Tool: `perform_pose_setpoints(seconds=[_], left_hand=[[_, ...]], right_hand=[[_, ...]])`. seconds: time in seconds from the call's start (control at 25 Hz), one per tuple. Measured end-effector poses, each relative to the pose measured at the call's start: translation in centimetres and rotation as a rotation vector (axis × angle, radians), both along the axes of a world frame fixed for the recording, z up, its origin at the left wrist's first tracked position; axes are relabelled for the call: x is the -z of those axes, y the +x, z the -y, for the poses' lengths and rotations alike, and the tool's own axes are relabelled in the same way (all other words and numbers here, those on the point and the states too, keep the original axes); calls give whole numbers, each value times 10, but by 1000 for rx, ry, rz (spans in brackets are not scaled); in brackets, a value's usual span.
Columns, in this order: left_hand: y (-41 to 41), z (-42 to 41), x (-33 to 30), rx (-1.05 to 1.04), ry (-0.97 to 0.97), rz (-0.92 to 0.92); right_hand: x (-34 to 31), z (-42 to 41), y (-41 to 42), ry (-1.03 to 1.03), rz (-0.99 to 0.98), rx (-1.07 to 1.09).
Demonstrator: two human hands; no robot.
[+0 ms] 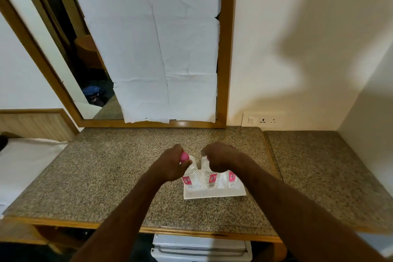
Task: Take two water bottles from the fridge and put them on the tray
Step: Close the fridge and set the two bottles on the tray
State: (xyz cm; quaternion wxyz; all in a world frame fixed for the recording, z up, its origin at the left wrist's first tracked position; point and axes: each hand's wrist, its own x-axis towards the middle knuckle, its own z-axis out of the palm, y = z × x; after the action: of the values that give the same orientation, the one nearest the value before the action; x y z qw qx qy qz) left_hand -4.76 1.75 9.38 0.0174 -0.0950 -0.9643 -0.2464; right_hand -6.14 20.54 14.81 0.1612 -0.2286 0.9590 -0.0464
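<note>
Below the worktop edge, nearest the camera, the white fridge point(201, 248) sits under the granite worktop point(106, 176). Further in, the white tray point(212, 194) lies flat on the worktop with three bottles standing in a row. Left hand point(170, 166) has its fingers point(186, 162) pinching the pink cap and neck of the left bottle point(190, 176). Right hand point(221, 158) has fingers curled over the top of the middle bottle point(209, 176); that cap is hidden. Third bottle point(230, 177) stands just beside the middle one, partly behind the right wrist. Both held bottles look seated on the tray. Risks: the left bottle stands near the tray's left rim, so a skewed release could tip it off; the right wrist pulling back could knock the third bottle. Behind, a paper-covered mirror point(159, 49).
</note>
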Motion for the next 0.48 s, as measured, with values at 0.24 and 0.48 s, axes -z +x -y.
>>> perform_pose_setpoints(seconds=[0.24, 0.48], left_hand=[[-15, -19, 12, -17, 18, 59], [-21, -34, 27, -29, 19, 142]], right_hand=[[20, -1, -20, 90, -34, -56], [43, -5, -27, 103, -30, -46]])
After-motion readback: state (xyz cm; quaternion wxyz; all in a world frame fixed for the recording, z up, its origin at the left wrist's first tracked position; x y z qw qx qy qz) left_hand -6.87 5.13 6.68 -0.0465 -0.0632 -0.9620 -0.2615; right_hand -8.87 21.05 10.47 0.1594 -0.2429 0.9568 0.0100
